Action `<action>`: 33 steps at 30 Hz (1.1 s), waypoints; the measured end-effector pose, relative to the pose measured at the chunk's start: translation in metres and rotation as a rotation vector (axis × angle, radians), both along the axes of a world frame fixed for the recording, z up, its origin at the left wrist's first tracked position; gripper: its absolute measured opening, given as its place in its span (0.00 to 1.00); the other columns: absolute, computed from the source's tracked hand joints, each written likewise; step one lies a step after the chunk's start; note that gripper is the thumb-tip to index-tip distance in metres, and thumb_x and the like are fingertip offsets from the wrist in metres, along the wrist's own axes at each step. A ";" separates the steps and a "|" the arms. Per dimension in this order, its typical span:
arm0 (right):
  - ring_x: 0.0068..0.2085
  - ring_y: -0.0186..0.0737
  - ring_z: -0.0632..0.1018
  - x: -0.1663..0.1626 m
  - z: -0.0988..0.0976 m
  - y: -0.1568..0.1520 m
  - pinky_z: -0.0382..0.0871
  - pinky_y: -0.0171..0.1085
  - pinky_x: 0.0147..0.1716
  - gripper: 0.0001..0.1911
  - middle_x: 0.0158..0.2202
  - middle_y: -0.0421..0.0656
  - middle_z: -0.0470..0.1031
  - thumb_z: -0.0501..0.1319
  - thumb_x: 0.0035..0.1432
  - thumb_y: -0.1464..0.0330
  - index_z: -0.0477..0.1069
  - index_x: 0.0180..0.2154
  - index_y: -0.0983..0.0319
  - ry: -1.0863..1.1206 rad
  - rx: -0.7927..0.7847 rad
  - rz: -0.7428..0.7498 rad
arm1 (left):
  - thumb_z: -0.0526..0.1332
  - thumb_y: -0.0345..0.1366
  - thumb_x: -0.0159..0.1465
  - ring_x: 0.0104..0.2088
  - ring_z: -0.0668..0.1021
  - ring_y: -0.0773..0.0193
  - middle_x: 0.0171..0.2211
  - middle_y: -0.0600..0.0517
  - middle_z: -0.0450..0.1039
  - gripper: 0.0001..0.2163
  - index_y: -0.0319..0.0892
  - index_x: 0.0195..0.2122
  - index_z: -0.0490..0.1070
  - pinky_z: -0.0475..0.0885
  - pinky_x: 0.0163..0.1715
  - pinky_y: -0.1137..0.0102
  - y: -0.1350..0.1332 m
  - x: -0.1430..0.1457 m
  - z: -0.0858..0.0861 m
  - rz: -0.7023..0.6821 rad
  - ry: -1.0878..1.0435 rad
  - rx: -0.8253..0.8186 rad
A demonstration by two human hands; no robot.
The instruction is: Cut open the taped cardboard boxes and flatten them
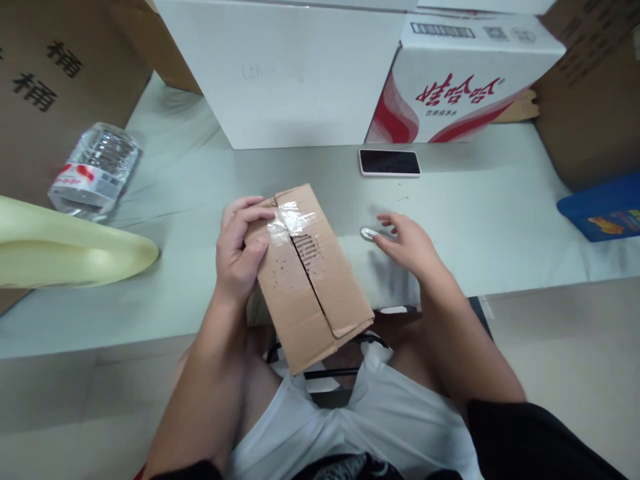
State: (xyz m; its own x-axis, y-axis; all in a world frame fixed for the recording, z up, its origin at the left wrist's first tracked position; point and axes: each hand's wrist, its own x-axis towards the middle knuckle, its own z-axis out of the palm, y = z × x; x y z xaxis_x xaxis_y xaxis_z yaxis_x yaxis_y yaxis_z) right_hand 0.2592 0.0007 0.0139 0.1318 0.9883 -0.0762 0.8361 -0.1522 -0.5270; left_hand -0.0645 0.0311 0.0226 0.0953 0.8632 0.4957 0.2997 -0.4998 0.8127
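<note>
A small cardboard box (310,287) is tilted over the table's near edge, its lower end above my lap. Clear tape crosses one end of its centre seam, and part of the flap surface is torn to the corrugation. My left hand (243,247) grips the box's upper left corner, thumb and fingers on the top face. To the right, my right hand (407,243) has its fingers apart, the thumb tip at a small white oval object (369,233). What kind of object that is, I cannot tell.
A phone (390,163) lies before a large white box (300,80) and a red-and-white carton (465,87). At left are a clear plastic bottle (97,170) on its side and a pale yellow curved object (75,250). A blue box (603,207) stands at right.
</note>
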 end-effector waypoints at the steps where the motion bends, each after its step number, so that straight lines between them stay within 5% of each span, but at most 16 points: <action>1: 0.48 0.56 0.81 0.003 -0.001 0.001 0.76 0.53 0.49 0.22 0.52 0.55 0.81 0.67 0.59 0.64 0.78 0.54 0.62 -0.096 -0.051 -0.016 | 0.63 0.42 0.61 0.62 0.75 0.44 0.54 0.46 0.77 0.12 0.51 0.44 0.80 0.70 0.66 0.48 0.000 0.000 -0.001 -0.003 0.017 0.007; 6: 0.38 0.48 0.79 0.008 0.000 0.003 0.73 0.46 0.40 0.06 0.39 0.49 0.81 0.64 0.58 0.69 0.79 0.38 0.60 -0.175 -0.074 -0.055 | 0.61 0.44 0.64 0.62 0.75 0.44 0.55 0.48 0.76 0.12 0.52 0.47 0.79 0.71 0.66 0.47 0.001 -0.002 -0.003 -0.003 0.065 0.049; 11: 0.31 0.37 0.76 -0.001 0.009 0.006 0.73 0.38 0.32 0.08 0.35 0.40 0.76 0.65 0.62 0.61 0.74 0.42 0.56 0.511 0.827 -0.148 | 0.60 0.45 0.66 0.61 0.75 0.45 0.55 0.48 0.75 0.13 0.52 0.48 0.79 0.72 0.64 0.47 -0.003 0.008 -0.009 0.021 0.045 0.075; 15: 0.29 0.35 0.75 -0.016 0.034 0.001 0.73 0.36 0.27 0.07 0.34 0.38 0.73 0.67 0.65 0.62 0.73 0.44 0.53 0.794 1.132 -0.004 | 0.59 0.47 0.68 0.60 0.76 0.46 0.55 0.47 0.75 0.14 0.52 0.50 0.78 0.73 0.63 0.48 -0.013 0.030 -0.013 0.016 -0.005 0.111; 19: 0.35 0.37 0.78 -0.039 0.071 -0.025 0.80 0.40 0.34 0.08 0.37 0.39 0.71 0.68 0.65 0.66 0.75 0.46 0.52 0.695 1.212 0.088 | 0.59 0.51 0.70 0.60 0.76 0.46 0.55 0.47 0.75 0.15 0.52 0.51 0.77 0.74 0.62 0.48 -0.019 0.048 -0.012 -0.033 -0.021 0.122; 22: 0.40 0.40 0.80 -0.054 0.087 -0.045 0.83 0.43 0.40 0.10 0.38 0.40 0.74 0.69 0.64 0.69 0.75 0.47 0.53 0.530 1.125 0.208 | 0.57 0.53 0.71 0.60 0.76 0.46 0.54 0.46 0.75 0.17 0.51 0.50 0.77 0.73 0.62 0.47 -0.020 0.054 -0.012 -0.051 -0.005 0.121; 25: 0.40 0.40 0.82 -0.064 0.089 -0.054 0.83 0.42 0.40 0.11 0.39 0.41 0.77 0.70 0.61 0.73 0.75 0.44 0.56 0.391 0.969 0.368 | 0.55 0.55 0.72 0.60 0.76 0.45 0.54 0.45 0.76 0.19 0.50 0.50 0.76 0.73 0.62 0.45 -0.021 0.056 -0.013 -0.051 0.020 0.128; 33: 0.38 0.38 0.82 -0.067 0.086 -0.048 0.81 0.39 0.37 0.10 0.38 0.41 0.76 0.66 0.59 0.77 0.72 0.39 0.58 0.271 0.871 0.460 | 0.53 0.56 0.72 0.61 0.75 0.45 0.55 0.44 0.75 0.20 0.50 0.52 0.75 0.71 0.63 0.44 -0.022 0.055 -0.015 -0.045 0.047 0.118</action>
State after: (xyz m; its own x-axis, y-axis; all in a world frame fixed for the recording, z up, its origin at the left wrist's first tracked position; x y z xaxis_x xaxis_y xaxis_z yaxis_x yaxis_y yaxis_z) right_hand 0.1923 -0.0473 0.0994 -0.1895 0.6654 0.7220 0.5532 0.6799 -0.4814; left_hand -0.0091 0.0090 0.0077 0.1577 0.7934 0.5880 0.3112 -0.6050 0.7329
